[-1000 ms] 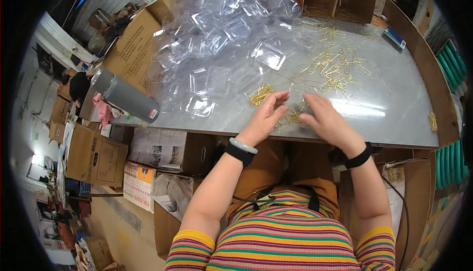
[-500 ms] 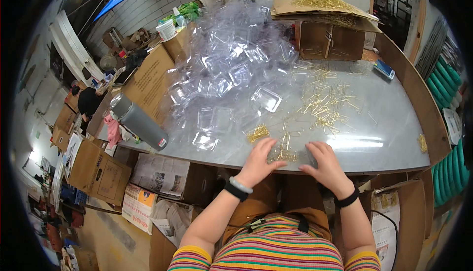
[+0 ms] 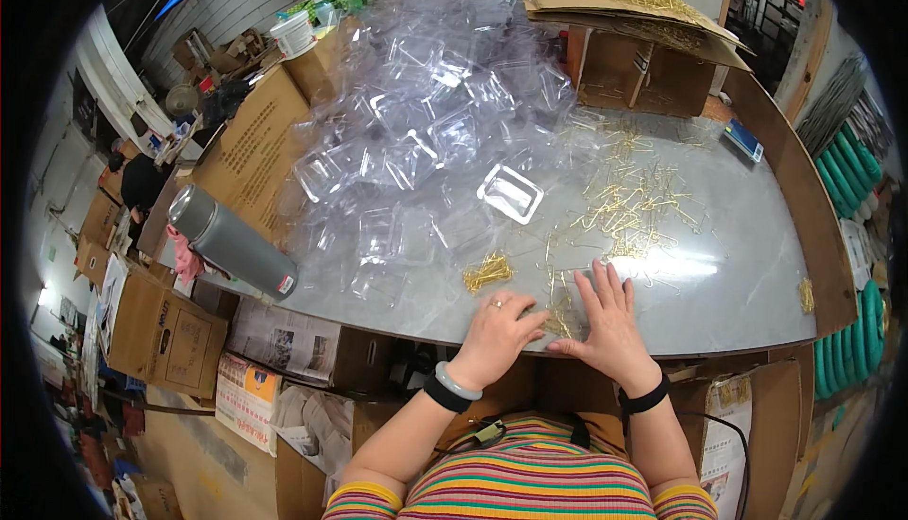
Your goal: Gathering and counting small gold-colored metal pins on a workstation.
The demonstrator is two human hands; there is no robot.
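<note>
Small gold wire hooks (image 3: pixel 560 316) lie in a little cluster between my hands, near the front edge of the grey table (image 3: pixel 747 307). My left hand (image 3: pixel 494 338) is at the cluster's left side, fingers bent toward it and a gap between thumb and fingers. On the other side, my right hand (image 3: pixel 613 329) rests with its fingers stretched out and spread, thumb pointing at the hooks. Just beyond my left hand sits a tight bundle of gold hooks (image 3: pixel 487 272). Loose hooks (image 3: pixel 638 213) are scattered farther off to the right.
A big heap of clear plastic boxes (image 3: pixel 416 132) covers the table's left and back. One clear box lid (image 3: pixel 511 193) lies at its edge. A grey flask (image 3: pixel 232 241) lies tilted at the left. Cardboard boxes (image 3: pixel 648 74) with hooks on top stand behind; cardboard (image 3: pixel 804 189) borders the right.
My left hand has turned over, its fingers now bent down closer to the hooks. The right hand has flattened, its fingers reaching farther forward. The view has shifted slightly.
</note>
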